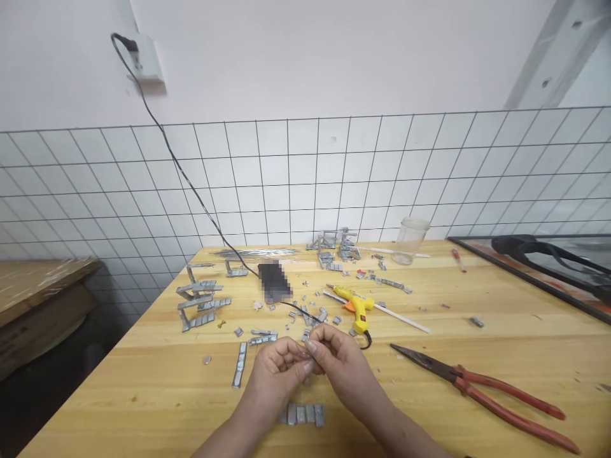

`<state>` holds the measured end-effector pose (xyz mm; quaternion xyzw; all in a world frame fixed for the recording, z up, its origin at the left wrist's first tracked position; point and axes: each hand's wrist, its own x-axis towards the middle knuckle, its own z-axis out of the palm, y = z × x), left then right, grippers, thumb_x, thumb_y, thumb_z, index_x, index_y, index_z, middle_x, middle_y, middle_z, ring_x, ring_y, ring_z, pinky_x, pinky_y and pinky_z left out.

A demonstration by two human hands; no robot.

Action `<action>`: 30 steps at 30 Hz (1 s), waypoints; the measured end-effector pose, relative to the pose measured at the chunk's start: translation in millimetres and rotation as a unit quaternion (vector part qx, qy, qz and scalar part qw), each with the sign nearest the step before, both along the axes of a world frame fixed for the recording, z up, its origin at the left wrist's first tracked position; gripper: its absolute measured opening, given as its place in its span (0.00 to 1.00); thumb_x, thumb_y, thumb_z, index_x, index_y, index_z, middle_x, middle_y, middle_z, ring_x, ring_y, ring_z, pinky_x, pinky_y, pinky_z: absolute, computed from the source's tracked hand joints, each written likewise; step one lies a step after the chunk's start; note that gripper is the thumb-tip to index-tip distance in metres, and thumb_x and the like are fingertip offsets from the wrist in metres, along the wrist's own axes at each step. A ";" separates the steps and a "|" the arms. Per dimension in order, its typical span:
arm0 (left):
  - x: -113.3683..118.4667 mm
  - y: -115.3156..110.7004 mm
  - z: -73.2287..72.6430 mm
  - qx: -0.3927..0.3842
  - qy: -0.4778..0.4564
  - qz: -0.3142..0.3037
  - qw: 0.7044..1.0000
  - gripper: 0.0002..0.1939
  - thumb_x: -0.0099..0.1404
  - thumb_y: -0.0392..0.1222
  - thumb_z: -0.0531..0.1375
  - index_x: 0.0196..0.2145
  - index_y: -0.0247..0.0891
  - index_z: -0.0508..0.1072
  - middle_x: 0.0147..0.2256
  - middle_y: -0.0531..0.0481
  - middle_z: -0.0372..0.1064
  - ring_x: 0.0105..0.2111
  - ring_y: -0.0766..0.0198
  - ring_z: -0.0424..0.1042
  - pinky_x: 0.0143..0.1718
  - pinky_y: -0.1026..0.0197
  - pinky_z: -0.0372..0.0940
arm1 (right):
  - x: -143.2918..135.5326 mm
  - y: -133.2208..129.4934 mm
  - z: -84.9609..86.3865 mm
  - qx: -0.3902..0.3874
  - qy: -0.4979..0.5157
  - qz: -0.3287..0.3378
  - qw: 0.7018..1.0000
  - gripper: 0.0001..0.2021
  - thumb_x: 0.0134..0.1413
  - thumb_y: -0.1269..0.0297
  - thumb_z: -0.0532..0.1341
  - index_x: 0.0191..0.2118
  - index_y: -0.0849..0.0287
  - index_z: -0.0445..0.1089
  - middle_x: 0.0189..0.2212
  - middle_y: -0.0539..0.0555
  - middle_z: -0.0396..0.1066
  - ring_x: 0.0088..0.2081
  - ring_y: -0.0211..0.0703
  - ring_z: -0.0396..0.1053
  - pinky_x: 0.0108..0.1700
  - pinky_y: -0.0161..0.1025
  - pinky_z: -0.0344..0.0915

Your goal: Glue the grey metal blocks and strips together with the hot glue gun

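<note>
My left hand (279,375) and my right hand (337,356) meet above the near middle of the wooden table, fingertips pinched together. Whatever sits between them is too small and too covered to make out. Below my hands lies a row of grey metal-looking pieces (306,415), partly hidden by my left hand. A narrow grey segmented strip (239,364) rests to the left, with shorter strips (262,337) just beyond. Behind my right hand is a yellow glue gun (356,305) on its side. Small grey pieces (323,315) are scattered past my fingertips.
Long-nose pliers (453,372) with red handles lie at right. Bent grey frames (203,299) stand at left, more (348,245) at the back. A clear plastic cup (411,240) is near the tiled wall. A black cable (191,184) runs from the socket (146,60) to a dark blurred object (273,281).
</note>
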<state>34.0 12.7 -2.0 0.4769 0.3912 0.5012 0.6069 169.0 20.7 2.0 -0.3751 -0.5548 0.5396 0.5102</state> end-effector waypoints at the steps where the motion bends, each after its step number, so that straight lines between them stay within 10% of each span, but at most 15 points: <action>1: -0.6 0.7 -2.5 -0.005 -0.001 -0.009 1.000 0.14 0.47 0.46 0.70 0.25 0.34 0.73 0.23 0.48 0.74 0.25 0.64 0.70 0.26 0.66 0.61 | 0.1 0.4 0.5 -0.001 0.004 0.000 1.000 0.13 0.49 0.54 0.61 0.24 0.57 0.61 0.18 0.44 0.59 0.20 0.36 0.59 0.23 0.34 0.58; 17: -3.3 -0.7 1.3 -0.129 -0.133 -0.046 0.982 0.15 0.48 0.45 0.71 0.25 0.34 0.72 0.18 0.52 0.70 0.17 0.75 0.62 0.20 0.73 0.54 | 13.1 4.4 7.8 -0.070 0.084 0.062 0.992 0.13 0.46 0.55 0.66 0.33 0.61 0.75 0.21 0.48 0.68 0.25 0.35 0.61 0.31 0.34 0.57; 30: -2.4 -1.6 0.8 -0.125 -0.118 -0.051 0.984 0.14 0.48 0.44 0.71 0.24 0.33 0.72 0.20 0.50 0.73 0.18 0.73 0.66 0.19 0.72 0.55 | 9.1 6.7 7.1 -0.075 0.088 0.063 0.991 0.14 0.40 0.57 0.70 0.25 0.60 0.68 0.20 0.45 0.65 0.24 0.34 0.60 0.30 0.34 0.56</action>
